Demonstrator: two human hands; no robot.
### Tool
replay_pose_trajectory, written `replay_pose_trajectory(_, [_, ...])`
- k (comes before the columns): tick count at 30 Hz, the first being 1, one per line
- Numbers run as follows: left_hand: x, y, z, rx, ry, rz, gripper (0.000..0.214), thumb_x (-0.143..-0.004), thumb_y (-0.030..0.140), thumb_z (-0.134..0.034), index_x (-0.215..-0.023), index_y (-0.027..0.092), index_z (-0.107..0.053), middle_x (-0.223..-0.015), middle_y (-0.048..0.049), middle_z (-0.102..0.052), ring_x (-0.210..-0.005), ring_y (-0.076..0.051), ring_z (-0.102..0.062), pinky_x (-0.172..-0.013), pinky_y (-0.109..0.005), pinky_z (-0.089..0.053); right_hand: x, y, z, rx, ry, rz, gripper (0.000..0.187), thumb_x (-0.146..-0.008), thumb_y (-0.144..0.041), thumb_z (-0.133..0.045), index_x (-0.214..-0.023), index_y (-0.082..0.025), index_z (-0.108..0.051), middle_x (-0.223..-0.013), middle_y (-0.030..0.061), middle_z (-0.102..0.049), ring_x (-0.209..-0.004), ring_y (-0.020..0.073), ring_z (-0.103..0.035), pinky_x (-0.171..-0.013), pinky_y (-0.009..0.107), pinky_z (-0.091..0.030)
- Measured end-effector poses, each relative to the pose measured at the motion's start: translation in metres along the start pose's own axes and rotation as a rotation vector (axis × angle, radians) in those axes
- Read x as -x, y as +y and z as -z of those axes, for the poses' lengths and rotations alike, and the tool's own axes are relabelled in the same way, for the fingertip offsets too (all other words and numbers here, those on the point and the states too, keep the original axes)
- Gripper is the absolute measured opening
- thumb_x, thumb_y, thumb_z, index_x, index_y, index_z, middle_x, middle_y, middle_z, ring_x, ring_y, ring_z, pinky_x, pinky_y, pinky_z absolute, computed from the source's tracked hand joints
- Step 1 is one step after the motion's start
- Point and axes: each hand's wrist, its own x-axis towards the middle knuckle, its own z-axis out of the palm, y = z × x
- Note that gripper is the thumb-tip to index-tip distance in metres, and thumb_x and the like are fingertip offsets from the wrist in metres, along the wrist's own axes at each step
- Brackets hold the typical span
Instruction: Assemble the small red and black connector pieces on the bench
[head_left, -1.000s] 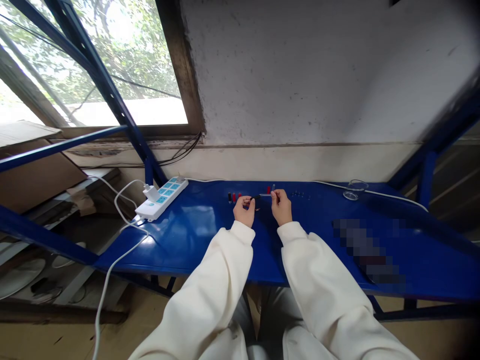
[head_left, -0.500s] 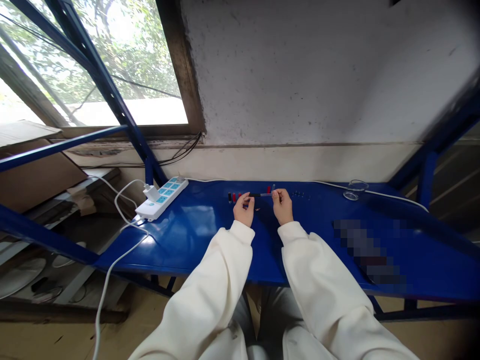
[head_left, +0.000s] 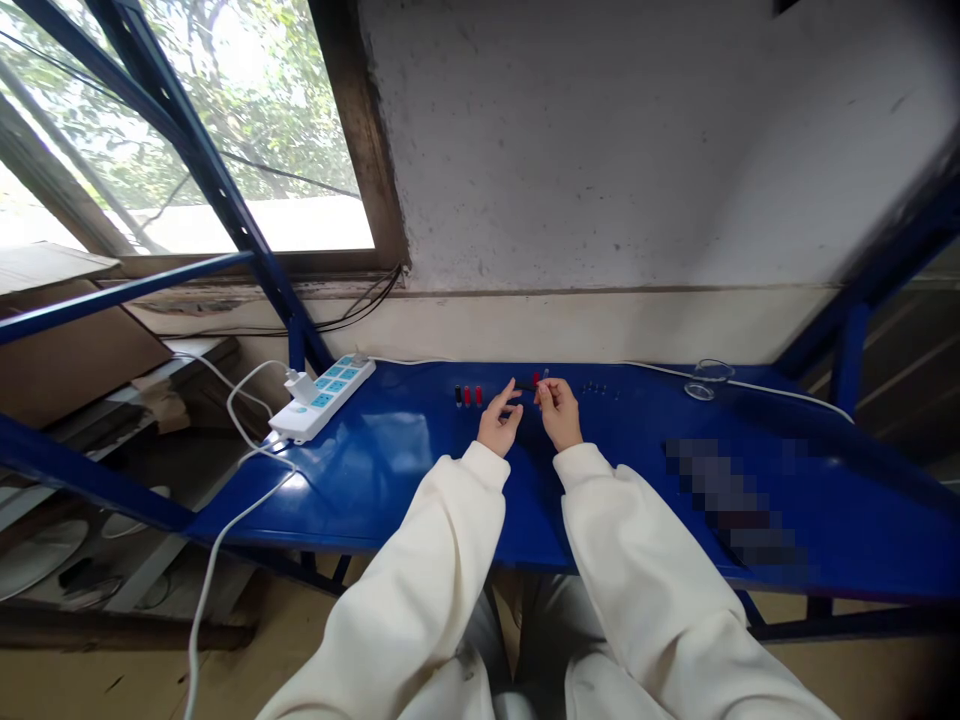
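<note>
Both my hands rest on a blue metal table (head_left: 390, 470) near its far edge. My left hand (head_left: 499, 420) has its fingers raised and pinched on the dark end of a thin pen-like piece (head_left: 525, 386). My right hand (head_left: 559, 412) is closed on the other, red-tipped end of the same piece. A short row of small black and red caps (head_left: 468, 396) lies just left of my left hand. Several tiny dark parts (head_left: 596, 388) lie right of my right hand.
A white power strip (head_left: 324, 396) with blue sockets and a white plug lies at the table's back left, its cable hanging off the edge. A clear round object (head_left: 701, 385) and a white cable sit at the back right. Blue shelf struts frame both sides.
My hands have come closer together. The left hand shifted right and lifted its fingers, and the thin piece between the hands now looks shorter.
</note>
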Motion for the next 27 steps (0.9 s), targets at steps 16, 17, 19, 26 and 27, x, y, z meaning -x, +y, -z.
replay_pose_trajectory(16, [0.009,0.007,-0.005,-0.196,-0.121,-0.22,0.073,-0.08,0.032,-0.047,-0.138,0.028,-0.002,-0.145,-0.0088,-0.008,-0.119,-0.024,-0.039,-0.079,-0.031,-0.047,0.006,-0.01,-0.006,0.019,0.019,-0.021,0.024,-0.082,-0.041,-0.04,-0.087,-0.019,-0.049,-0.062,-0.0015,-0.048,-0.056,0.0115,-0.046,-0.058,0.026,-0.041])
replay_pose_trajectory(17, [0.009,0.008,-0.005,-0.205,-0.136,-0.221,0.073,-0.081,0.032,-0.047,-0.138,0.028,-0.002,-0.145,-0.0083,-0.006,-0.12,-0.024,-0.038,-0.082,-0.032,-0.046,0.006,-0.011,-0.006,0.023,0.023,-0.014,0.024,-0.082,-0.041,-0.04,-0.086,-0.019,-0.049,-0.062,-0.0015,-0.047,-0.056,0.0116,-0.047,-0.058,0.026,-0.041])
replay_pose_trajectory(19, [0.009,0.008,-0.004,-0.214,-0.16,-0.214,0.072,-0.081,0.031,-0.046,-0.138,0.028,-0.002,-0.146,-0.0074,-0.004,-0.122,-0.024,-0.036,-0.085,-0.034,-0.044,0.006,-0.012,-0.006,0.029,0.027,-0.01,0.024,-0.082,-0.041,-0.04,-0.086,-0.019,-0.049,-0.062,-0.0016,-0.047,-0.057,0.0117,-0.046,-0.058,0.026,-0.041])
replay_pose_trajectory(26, [0.009,0.006,-0.007,-0.149,-0.143,-0.161,0.075,-0.079,0.026,-0.05,-0.138,0.027,-0.004,-0.145,-0.0068,-0.007,-0.124,-0.025,-0.033,-0.087,-0.034,-0.043,0.006,-0.012,-0.006,0.043,0.035,-0.008,0.025,-0.082,-0.041,-0.039,-0.086,-0.019,-0.049,-0.062,-0.0015,-0.047,-0.057,0.0116,-0.047,-0.059,0.026,-0.041])
replay_pose_trajectory(27, [0.01,0.005,-0.007,-0.139,-0.14,-0.152,0.074,-0.078,0.026,-0.05,-0.138,0.026,-0.006,-0.145,-0.0069,-0.009,-0.124,-0.024,-0.034,-0.088,-0.034,-0.043,0.006,-0.011,-0.006,0.044,0.038,-0.006,0.024,-0.082,-0.041,-0.039,-0.086,-0.019,-0.049,-0.062,-0.0015,-0.047,-0.057,0.0116,-0.047,-0.059,0.026,-0.041])
